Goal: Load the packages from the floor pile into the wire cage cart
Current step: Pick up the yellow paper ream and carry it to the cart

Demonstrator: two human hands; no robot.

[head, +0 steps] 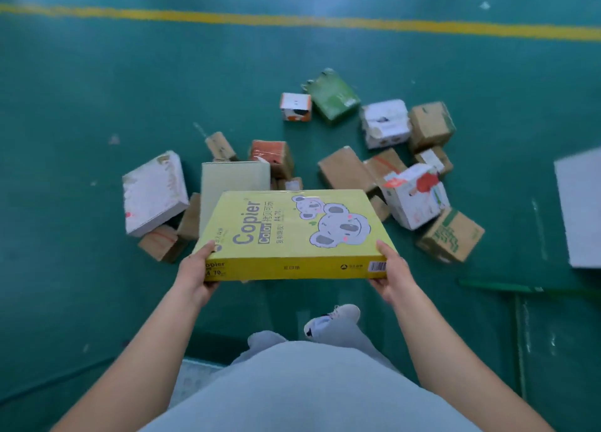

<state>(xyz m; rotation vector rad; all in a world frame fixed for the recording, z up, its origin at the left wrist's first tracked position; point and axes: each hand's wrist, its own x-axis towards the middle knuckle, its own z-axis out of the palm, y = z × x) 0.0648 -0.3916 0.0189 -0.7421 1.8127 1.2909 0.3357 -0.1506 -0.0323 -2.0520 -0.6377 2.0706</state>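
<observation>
A flat yellow copier-paper box (292,233) with koala drawings hangs in the air above the floor pile. My left hand (195,272) grips its near left corner, thumb on top and fingers underneath. My right hand (392,274) grips its near right corner the same way. Beneath and beyond it, packages lie scattered on the green floor: a white flat box (153,192), a pale green flat box (234,181), a dark green package (331,95) and several brown cartons (429,126). The wire cage cart is not in view.
A yellow floor line (292,20) runs across the far floor. A grey flat panel (580,207) lies at the right edge, with a green frame edge (520,288) below it. My foot (331,318) stands just behind the pile.
</observation>
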